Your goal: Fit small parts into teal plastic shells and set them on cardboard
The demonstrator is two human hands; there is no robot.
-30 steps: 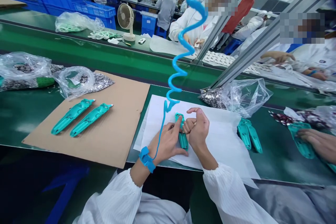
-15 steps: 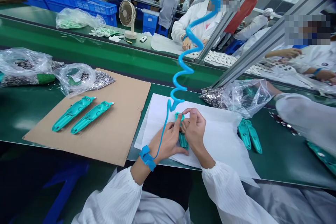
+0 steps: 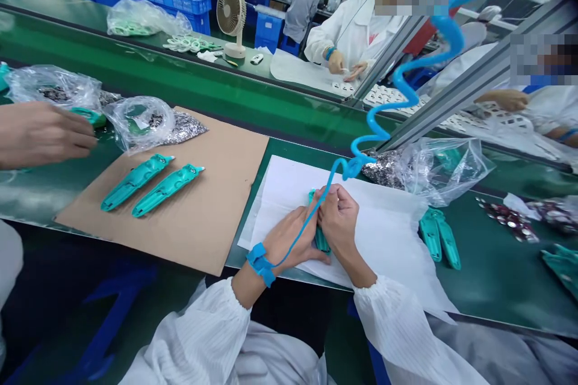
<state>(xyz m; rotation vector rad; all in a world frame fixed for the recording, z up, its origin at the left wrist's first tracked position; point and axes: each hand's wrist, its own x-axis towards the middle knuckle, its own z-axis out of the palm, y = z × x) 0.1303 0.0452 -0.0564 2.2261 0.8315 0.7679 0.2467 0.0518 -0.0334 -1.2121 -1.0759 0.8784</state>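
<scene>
On the white paper sheet (image 3: 388, 234) in front of me lies a teal plastic casing (image 3: 322, 242), mostly covered by my hands. My left hand (image 3: 291, 234) rests along its left side, fingers closed against it and thumb stretched below. A blue wrist strap (image 3: 261, 264) with a coiled blue cord (image 3: 404, 87) is on that wrist. Curled over the casing's upper part, my right hand (image 3: 338, 219) has its fingertips pinched together; what sits between them is hidden. Two similar teal casings (image 3: 167, 190) with pale tips lie side by side on brown cardboard (image 3: 217, 222).
To the right lie two more teal casings (image 3: 437, 234) and loose shiny parts (image 3: 508, 219). Bags of silvery pieces (image 3: 183, 126) stand behind the cardboard and the paper. Another person's hand (image 3: 49, 135) reaches in from the left. A metal post (image 3: 433, 93) slants beyond the paper.
My view has shifted slightly, and the coiled cord now swings further right. A co-worker's hand has appeared at the left; the arm at the right is gone. My hands stay on the casing.
</scene>
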